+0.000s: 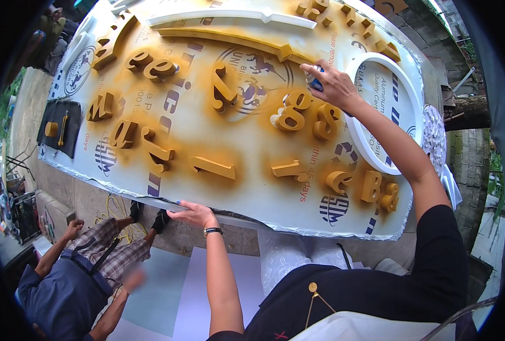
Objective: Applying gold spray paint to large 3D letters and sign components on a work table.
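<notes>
My right hand point(337, 85) is closed around a small blue and white spray can point(315, 78), held over the far right half of a wide board point(218, 196). Just beyond the can lies the end of a long gold-coloured curved strip point(224, 38). A white curved strip point(235, 15) lies past it, and a large white ring point(352, 136) sits under my right forearm. Gold-coloured letters, among them a "g" point(291, 116) and an "l" point(213, 166), are spread about with golden overspray around them. My left hand point(195, 216) grips the board's near edge, thumb uppermost.
A dark cloth point(59, 128) with small items lies at the board's left end. Another person point(76, 278) in a dark shirt and plaid shorts is at the lower left. A yellow cord point(116, 210) runs over the ground. Flat pale sheets point(212, 290) lie below the board.
</notes>
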`<action>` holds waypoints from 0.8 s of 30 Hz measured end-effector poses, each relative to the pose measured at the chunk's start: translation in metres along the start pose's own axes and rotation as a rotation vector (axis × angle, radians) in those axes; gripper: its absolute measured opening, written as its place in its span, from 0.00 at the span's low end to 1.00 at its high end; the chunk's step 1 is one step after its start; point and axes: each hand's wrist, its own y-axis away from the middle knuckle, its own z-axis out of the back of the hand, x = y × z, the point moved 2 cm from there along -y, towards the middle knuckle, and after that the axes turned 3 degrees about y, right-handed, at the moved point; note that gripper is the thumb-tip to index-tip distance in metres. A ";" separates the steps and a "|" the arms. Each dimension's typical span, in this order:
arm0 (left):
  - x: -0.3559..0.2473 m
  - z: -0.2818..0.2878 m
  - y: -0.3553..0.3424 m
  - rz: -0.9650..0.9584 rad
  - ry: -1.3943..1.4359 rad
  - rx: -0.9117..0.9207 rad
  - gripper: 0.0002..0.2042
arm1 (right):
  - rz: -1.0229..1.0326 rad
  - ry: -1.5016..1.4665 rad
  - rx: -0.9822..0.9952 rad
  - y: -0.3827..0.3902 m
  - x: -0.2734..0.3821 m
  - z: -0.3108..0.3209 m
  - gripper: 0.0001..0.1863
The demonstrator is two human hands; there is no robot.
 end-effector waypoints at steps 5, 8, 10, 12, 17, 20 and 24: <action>0.001 -0.001 -0.001 0.009 0.012 0.008 0.29 | 0.023 0.011 -0.024 0.002 0.001 -0.001 0.32; 0.001 -0.001 -0.001 0.017 0.018 0.012 0.29 | 0.061 0.006 -0.031 0.005 0.002 0.001 0.31; -0.001 0.000 0.001 0.024 0.025 0.014 0.29 | 0.084 0.015 -0.039 0.005 0.002 -0.001 0.31; -0.003 0.001 0.001 -0.009 0.037 0.006 0.29 | 0.107 0.024 -0.049 0.005 0.004 -0.001 0.30; -0.005 0.001 0.002 0.031 0.023 0.032 0.29 | 0.106 0.074 -0.011 0.009 0.007 0.004 0.31; -0.004 0.001 0.002 0.022 0.015 0.020 0.30 | 0.093 0.038 -0.006 0.019 0.003 0.009 0.31; -0.005 0.001 0.001 0.021 0.021 0.014 0.29 | 0.025 0.037 0.062 0.038 -0.004 0.017 0.32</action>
